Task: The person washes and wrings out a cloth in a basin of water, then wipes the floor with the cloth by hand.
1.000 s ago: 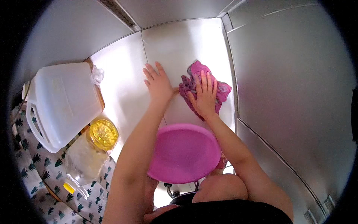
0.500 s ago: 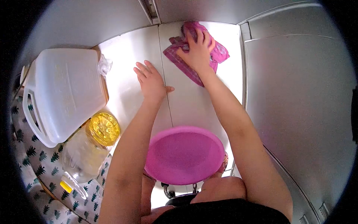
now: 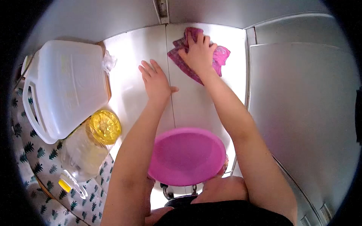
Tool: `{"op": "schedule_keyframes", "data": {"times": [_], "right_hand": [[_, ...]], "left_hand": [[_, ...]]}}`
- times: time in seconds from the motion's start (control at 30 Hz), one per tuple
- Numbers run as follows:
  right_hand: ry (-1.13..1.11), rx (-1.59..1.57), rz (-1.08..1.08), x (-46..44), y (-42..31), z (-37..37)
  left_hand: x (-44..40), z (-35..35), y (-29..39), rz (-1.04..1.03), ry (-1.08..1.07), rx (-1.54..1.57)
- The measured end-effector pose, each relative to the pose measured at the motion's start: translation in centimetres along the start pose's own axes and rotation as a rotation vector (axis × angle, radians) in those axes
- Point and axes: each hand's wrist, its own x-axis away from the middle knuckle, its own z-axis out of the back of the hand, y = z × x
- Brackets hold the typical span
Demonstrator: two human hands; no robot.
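A crumpled pink-purple cloth (image 3: 184,67) lies on the white tiled floor (image 3: 132,49) near the back wall. My right hand (image 3: 198,56) presses down on it, fingers bent and gripping its folds. To the left, my left hand (image 3: 156,84) rests flat on the tiles with its fingers apart and holds nothing. A pink basin (image 3: 188,156) sits close to my body, between my forearms.
At left, a white plastic container with a handle (image 3: 71,86) stands beside a large bottle of yellow liquid (image 3: 103,128), both near a patterned cloth (image 3: 41,162). Grey panels (image 3: 301,94) rise at the right and back. Crumpled clear plastic (image 3: 109,61) touches the container.
The view has shifted slightly. My right hand has bunched the cloth a little more beneath its fingers, and its right end is drawn in. My left hand keeps its place on the floor.
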Motion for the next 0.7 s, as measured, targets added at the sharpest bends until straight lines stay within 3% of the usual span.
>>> {"op": "schedule_keyframes", "data": {"times": [0.17, 0.27, 0.37, 0.7], "right_hand": [[-0.103, 0.002, -0.011, -1.7, 0.1, 1.1], [-0.040, -0.036, 0.023, 1.2, 0.8, 0.8], [-0.167, -0.065, -0.006, 1.2, 0.7, 1.5], [0.001, -0.046, 0.038, -0.9, 0.4, 0.2]], "left_hand": [[0.1, 0.3, -0.1, -0.003, -0.013, 0.029], [-0.4, 0.2, -0.1, 0.009, -0.038, -0.028], [-0.5, -0.2, 0.0, 0.015, -0.025, -0.035], [-0.1, 0.1, 0.1, 0.042, -0.010, -0.016]]}}
